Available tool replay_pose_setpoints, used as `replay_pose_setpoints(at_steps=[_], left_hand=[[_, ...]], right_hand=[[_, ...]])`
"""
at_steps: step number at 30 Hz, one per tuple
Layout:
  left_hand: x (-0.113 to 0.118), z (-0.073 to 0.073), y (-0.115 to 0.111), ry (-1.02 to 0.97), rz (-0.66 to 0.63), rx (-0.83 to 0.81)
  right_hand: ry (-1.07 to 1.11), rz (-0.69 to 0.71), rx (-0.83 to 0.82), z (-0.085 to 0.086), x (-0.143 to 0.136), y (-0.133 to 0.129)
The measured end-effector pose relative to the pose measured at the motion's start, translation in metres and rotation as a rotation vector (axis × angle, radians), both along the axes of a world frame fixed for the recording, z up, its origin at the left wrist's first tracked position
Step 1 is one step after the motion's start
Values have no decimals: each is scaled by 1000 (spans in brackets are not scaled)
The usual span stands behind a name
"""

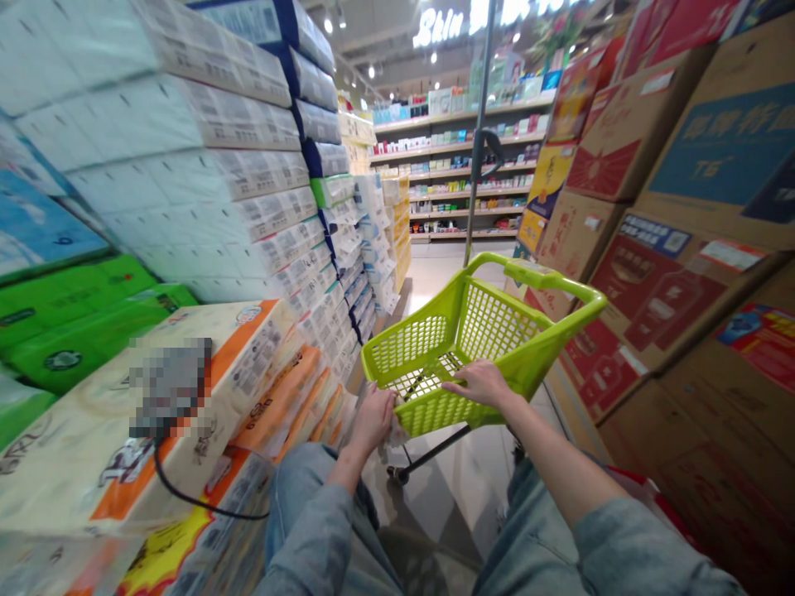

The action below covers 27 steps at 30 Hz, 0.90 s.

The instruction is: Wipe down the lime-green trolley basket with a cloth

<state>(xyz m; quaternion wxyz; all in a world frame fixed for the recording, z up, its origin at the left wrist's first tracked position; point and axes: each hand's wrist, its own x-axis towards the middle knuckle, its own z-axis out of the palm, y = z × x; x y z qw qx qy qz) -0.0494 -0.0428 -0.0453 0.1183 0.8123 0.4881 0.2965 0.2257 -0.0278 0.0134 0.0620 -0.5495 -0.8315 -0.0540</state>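
A lime-green shopping cart (pixel 428 415) with a perforated plastic basket stands in front of me, its handle toward the right. My right hand (pixel 481 384) lies over the basket's near side rim, fingers curled onto it. At the basket's left corner is my left hand (pixel 374 416), its fingers bent together. Something pale and crumpled, perhaps a cloth or wipe (pixel 396 430), shows under those fingers against the cart's outer wall. The basket floor shows through its lattice with no goods on it. Part of my left fingertips is hidden.
Tall stacks of wrapped tissue packs (pixel 261 157) line the left side. A blurred-out device (pixel 171 393) with a black cable lies on a cream-and-orange pack (pixel 248 364). Cardboard cartons (pixel 664 281) rise on the right. Ahead stand a metal pole (pixel 481 124) and stocked shelves (pixel 435 174).
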Motion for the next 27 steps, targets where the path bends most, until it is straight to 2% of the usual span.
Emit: replay_pose_setpoints(at_steps=[3, 7, 9, 11, 16, 22, 27], left_hand=[[-12, 12, 21, 81, -37, -20], [-11, 20, 36, 164, 53, -33], [0, 21, 30, 207, 54, -52], [13, 20, 19, 222, 2, -76], [42, 16, -7, 119, -72, -95], [68, 15, -12, 124, -53, -87], [69, 14, -10, 147, -164, -45]], right_hand=[[9, 19, 5, 1, 6, -1], [7, 6, 0, 0, 6, 0], [-3, -23, 11, -2, 5, 3], [-17, -54, 26, -5, 6, 5], [-48, -65, 60, -8, 16, 9], [26, -71, 80, -19, -3, 0], [112, -102, 54, -26, -12, 0]])
